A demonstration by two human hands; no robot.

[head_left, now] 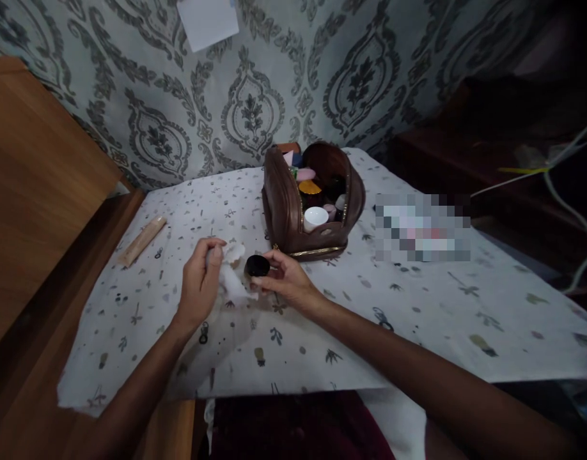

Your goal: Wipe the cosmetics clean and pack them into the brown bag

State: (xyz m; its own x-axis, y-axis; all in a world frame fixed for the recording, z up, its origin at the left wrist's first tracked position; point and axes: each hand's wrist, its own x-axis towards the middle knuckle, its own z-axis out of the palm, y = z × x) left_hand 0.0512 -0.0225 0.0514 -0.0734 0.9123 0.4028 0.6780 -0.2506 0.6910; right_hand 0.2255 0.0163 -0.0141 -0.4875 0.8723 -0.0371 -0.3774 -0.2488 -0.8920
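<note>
In the head view, my left hand [201,279] is closed on a crumpled white tissue [234,279], which hangs from the fingers over the cloth. Just to its right, my right hand [289,278] grips a small jar with a black lid [258,266] between thumb and fingers. The tissue and the jar are close together; I cannot tell whether they touch. Behind the hands stands a brown cosmetic bag [282,214], unzipped, with a white round container [316,218], a yellow-orange item [309,187] and several other small items inside.
A beige tube [142,241] lies at the left of the patterned tablecloth [332,348]. To the right of the bag is a blurred-out item [422,228]. A wooden cabinet [39,185] borders the left side, and a patterned wall [293,83] stands behind. White cables [574,211] hang at the right.
</note>
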